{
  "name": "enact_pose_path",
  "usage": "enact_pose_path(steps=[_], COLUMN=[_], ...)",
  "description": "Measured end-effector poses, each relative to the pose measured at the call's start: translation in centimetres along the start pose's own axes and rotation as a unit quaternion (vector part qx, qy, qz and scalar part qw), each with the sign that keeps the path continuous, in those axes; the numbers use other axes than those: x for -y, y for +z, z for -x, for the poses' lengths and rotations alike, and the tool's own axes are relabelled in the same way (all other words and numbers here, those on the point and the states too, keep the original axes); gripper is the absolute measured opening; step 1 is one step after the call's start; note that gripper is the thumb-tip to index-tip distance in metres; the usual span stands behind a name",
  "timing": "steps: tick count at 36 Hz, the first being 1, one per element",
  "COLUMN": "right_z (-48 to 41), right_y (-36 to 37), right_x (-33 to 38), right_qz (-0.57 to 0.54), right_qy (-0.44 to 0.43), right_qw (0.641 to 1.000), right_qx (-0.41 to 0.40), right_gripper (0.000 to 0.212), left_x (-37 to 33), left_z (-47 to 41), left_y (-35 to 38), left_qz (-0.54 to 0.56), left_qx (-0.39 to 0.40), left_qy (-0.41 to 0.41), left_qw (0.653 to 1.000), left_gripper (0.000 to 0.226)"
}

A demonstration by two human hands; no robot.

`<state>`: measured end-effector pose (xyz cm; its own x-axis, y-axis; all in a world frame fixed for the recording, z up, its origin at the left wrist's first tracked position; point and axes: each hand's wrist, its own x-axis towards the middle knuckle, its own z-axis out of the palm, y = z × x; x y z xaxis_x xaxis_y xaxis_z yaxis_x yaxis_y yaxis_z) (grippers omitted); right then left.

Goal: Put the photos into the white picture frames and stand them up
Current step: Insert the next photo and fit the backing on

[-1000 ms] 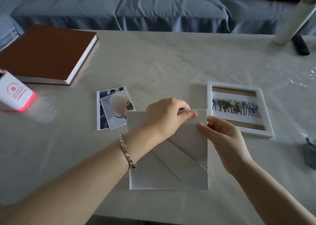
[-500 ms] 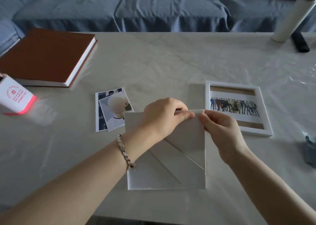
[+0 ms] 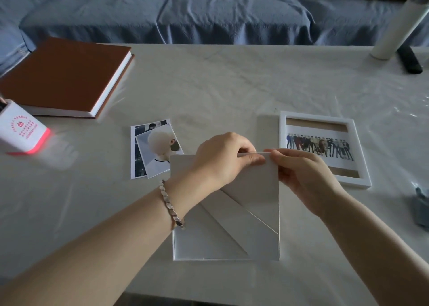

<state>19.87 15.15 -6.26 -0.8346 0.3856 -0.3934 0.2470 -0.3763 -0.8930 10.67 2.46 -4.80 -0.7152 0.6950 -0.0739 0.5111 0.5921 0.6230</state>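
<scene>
So one white frame (image 3: pixel 209 243) sits back-side up, diagonal stand flap (image 3: pixel 239 222) showing. Second frame (image 3: pixel 282 131) lies flat face-up just right of it, group photo (image 3: pixel 320 146) inside. Two loose photos (image 3: pixel 157 157) overlap off to its left.

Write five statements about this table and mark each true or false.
1. Both the left hand and the right hand pinch the far edge of the nearer frame, whose back faces up. True.
2. The second frame holds a group photo. True.
3. The second frame stands upright. False: it lies flat on the table.
4. The loose photos lie right of the nearer frame. False: they lie to its left.
5. The brown book is open. False: it is closed.
</scene>
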Motion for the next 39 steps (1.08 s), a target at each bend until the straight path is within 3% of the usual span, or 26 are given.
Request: enact_pose_path(steps=[13, 20, 25, 29, 37, 39], right_z=[-0.2, 0.2, 0.3, 0.4, 0.6, 0.6], right_y=[1.5, 1.5, 1.3, 0.8, -0.4, -0.6], right_x=[-0.3, -1.1, -2.0, -1.8, -1.6, -1.7], right_qz=[0.063, 0.039, 0.089, 0.092, 0.094, 0.087], right_qy=[-0.018, -0.037, -0.081, -0.062, -0.089, -0.084], right_qw=[0.993, 0.995, 0.987, 0.992, 0.990, 0.991], right_qx=[-0.096, -0.085, -0.107, -0.055, -0.061, -0.059], right_gripper=[0.017, 0.013, 0.007, 0.008, 0.014, 0.013], left_x=[0.0, 0.2, 0.6, 0.7, 2.5, 3.3], left_z=[-0.3, -0.2, -0.1, 0.1, 0.5, 0.6], left_y=[0.1, -0.1, 0.2, 0.4, -2.2, -2.6], left_qz=[0.005, -0.003, -0.002, -0.005, -0.037, 0.003], left_qx=[0.001, -0.002, 0.007, 0.004, 0.080, 0.081], left_qy=[-0.006, -0.002, -0.003, 0.001, -0.032, -0.046], left_qw=[1.000, 1.000, 1.000, 1.000, 0.996, 0.996], left_gripper=[0.028, 0.025, 0.024, 0.023, 0.012, 0.007])
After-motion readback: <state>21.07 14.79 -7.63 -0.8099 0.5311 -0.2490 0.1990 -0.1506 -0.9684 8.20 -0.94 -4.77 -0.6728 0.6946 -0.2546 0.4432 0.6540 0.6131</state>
